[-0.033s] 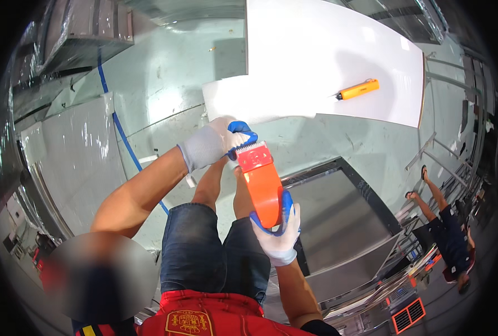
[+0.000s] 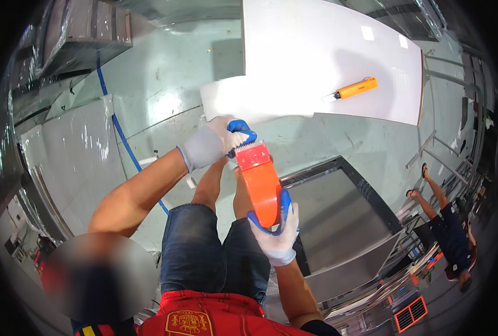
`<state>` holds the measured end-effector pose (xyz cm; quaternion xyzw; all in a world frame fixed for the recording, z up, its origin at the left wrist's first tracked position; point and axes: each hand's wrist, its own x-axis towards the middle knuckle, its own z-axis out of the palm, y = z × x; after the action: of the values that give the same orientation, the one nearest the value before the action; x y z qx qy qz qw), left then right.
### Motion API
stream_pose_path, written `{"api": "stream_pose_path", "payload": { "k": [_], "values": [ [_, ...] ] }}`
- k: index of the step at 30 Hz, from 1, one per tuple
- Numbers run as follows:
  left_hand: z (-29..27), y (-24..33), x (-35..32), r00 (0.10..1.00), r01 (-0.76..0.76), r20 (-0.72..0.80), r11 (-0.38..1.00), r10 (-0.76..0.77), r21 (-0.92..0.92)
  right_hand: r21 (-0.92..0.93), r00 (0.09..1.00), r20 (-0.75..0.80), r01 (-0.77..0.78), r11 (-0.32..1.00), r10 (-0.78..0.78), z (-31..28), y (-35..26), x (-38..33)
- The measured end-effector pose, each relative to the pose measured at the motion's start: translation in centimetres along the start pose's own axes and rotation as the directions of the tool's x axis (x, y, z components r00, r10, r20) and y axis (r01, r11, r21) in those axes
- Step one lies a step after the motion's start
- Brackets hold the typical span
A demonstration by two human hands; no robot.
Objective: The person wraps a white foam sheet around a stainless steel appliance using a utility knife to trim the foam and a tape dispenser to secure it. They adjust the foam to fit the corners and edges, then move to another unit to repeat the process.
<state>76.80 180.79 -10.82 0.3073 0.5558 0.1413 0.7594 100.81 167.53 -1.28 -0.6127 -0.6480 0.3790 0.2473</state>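
Note:
An orange tape dispenser [image 2: 263, 187] with a red front end and a row of teeth is held out over my legs. My right hand [image 2: 277, 238], in a white and blue glove, grips its rounded near end, thumb along the right side. At the toothed end, my left hand [image 2: 221, 140], gloved alike, is closed with its fingers curled against the teeth. Whatever it pinches there is too small to make out. Beyond them lies a white board [image 2: 316, 50] with an orange utility knife [image 2: 356, 88] on it, blade pointing left.
A dark-framed panel [image 2: 338, 213] stands close on the right. Metal rails [image 2: 439, 157] and another person [image 2: 456, 241] are farther right. Blue tape [image 2: 123, 137] runs along the pale green floor [image 2: 170, 73]. Sheets [image 2: 81, 151] and film-wrapped boxes [image 2: 87, 39] occupy the left.
The view has shifted very slightly, and the knife's blade shows more plainly. Both hands keep the same hold around the tape dispenser.

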Motion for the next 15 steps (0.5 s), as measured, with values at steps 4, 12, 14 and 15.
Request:
{"api": "stream_pose_path", "payload": {
  "k": [4, 12, 14, 15],
  "values": [
    [-1.0, 2.7, 3.0, 0.916, -0.284, -0.054, 0.738, 0.397, 0.612, 0.060, 0.989, -0.035, -0.140, 0.988, 0.142, 0.9, -0.2, 0.1],
    [-12.6, 16.6, 19.7, 0.688, -0.068, -0.228, 0.374, 0.689, 0.925, 0.052, 0.963, -0.159, -0.213, 0.976, 0.219, 1.9, 1.8, -1.2],
    [-13.4, 16.8, 21.9, 0.678, -0.050, 0.027, 0.010, 0.735, 0.999, 0.023, 0.948, -0.119, -0.293, 0.956, 0.294, 2.2, 2.3, -1.6],
    [-13.4, 16.5, 22.5, 0.666, -0.001, 0.043, -0.057, 0.744, 0.998, 0.023, 0.952, -0.121, -0.281, 0.960, 0.281, 2.3, 2.7, -1.6]
  ]
}}
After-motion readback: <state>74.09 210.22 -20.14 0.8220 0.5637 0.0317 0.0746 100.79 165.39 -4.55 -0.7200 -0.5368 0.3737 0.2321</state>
